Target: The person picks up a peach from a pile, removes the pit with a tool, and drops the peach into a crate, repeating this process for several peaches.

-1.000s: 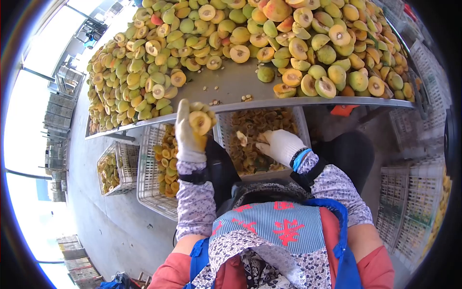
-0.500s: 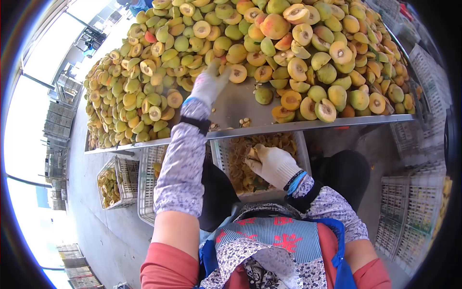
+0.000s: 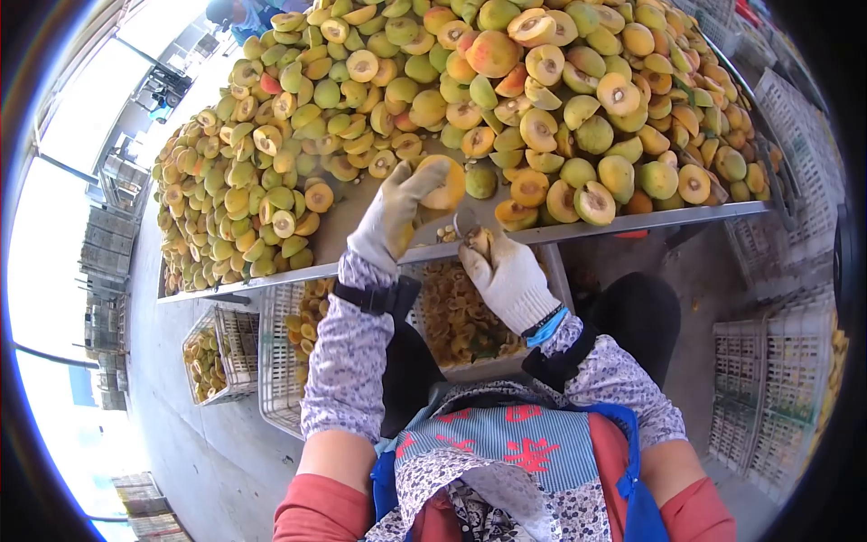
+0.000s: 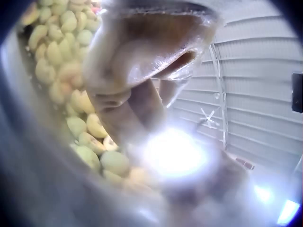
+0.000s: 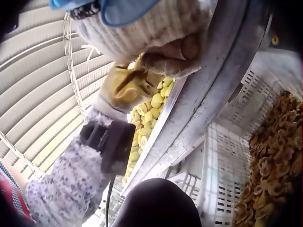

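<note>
In the head view my gloved left hand (image 3: 388, 217) holds a yellow peach half (image 3: 445, 186) over the table's front edge, with thumb and fingers at its sides. My gloved right hand (image 3: 512, 287) is close on the right, gripping a small tool with a rounded metal end (image 3: 465, 222). That metal end is just below the peach half; the handle is mostly hidden in the fingers. In the right wrist view the left glove's yellow-stained palm (image 5: 125, 90) faces the right hand (image 5: 165, 47). Glare blurs the left wrist view.
Peach halves (image 3: 397, 90) are heaped on the metal table (image 3: 348, 217). Under its edge stands a crate of brownish peels or scraps (image 3: 465, 316). Crates with peach halves (image 3: 206, 361) stand on the left, and stacked crates (image 3: 768, 379) on the right.
My left hand first held a peach half near the edge, then reached empty into the heap, and is now back with a peach half. The right hand has risen toward the table edge.
</note>
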Available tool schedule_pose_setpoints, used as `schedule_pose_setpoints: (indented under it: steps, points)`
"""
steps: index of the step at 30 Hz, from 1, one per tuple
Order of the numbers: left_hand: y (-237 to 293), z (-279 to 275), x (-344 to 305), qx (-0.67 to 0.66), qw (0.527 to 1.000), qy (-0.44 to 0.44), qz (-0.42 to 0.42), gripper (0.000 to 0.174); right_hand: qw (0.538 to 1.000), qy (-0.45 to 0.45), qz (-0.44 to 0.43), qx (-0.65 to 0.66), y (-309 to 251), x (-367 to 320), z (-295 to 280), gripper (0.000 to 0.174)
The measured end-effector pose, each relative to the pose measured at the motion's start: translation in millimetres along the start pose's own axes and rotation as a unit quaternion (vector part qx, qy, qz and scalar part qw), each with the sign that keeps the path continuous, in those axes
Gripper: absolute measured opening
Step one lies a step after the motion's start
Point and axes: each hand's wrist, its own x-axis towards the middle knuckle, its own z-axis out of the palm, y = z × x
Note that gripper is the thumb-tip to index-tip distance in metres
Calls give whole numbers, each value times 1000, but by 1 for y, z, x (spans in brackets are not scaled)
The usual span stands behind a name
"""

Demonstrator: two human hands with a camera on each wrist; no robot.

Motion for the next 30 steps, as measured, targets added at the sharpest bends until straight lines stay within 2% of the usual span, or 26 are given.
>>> schedule_pose_setpoints:
  steps: [1,2,3,5,6,7,10,13,16,18,21,24,26,28,30]
  points:
    - [-7,3,-17,-80,997,-2,1,58,1000,5,9,0,-4,1,0,33]
    - [-26,-1,-24,142,972,-40,182,52,1000,10,18,0,-6,1,0,32]
    - [-45,-5,-31,332,870,2,366,47,1000,7,20,-9,-3,0,5,30]
    - [-58,2,-36,232,911,50,337,43,1000,6,9,-5,0,-2,7,30]
    - [-64,6,-38,85,961,66,256,43,1000,4,4,-4,1,-4,9,30]
    - [-68,9,-41,-66,980,80,168,43,1000,-1,-7,-1,0,-6,10,31]
    - [-70,12,-46,-152,975,71,147,43,1000,-14,-24,-7,1,-9,16,33]
    - [-67,21,-56,-87,980,66,168,50,998,-27,-3,-58,3,-10,20,36]
    - [-75,20,-51,-101,977,94,163,46,991,-47,26,-124,-2,-9,19,38]
    - [-85,19,-48,-5,970,125,206,45,986,-62,35,-153,-5,-10,16,38]
    - [-85,25,-57,64,958,133,245,43,992,-62,21,-110,4,-14,20,37]
    - [-73,32,-68,99,963,122,217,30,987,-93,35,-129,-2,-17,15,37]
    - [-68,28,-71,182,955,103,209,24,984,-111,31,-138,-6,-19,11,36]
    - [-60,18,-69,321,916,71,230,25,987,-119,29,-105,-2,-19,13,36]
    - [-53,20,-70,166,971,67,156,27,992,-120,30,-33,11,-21,19,36]
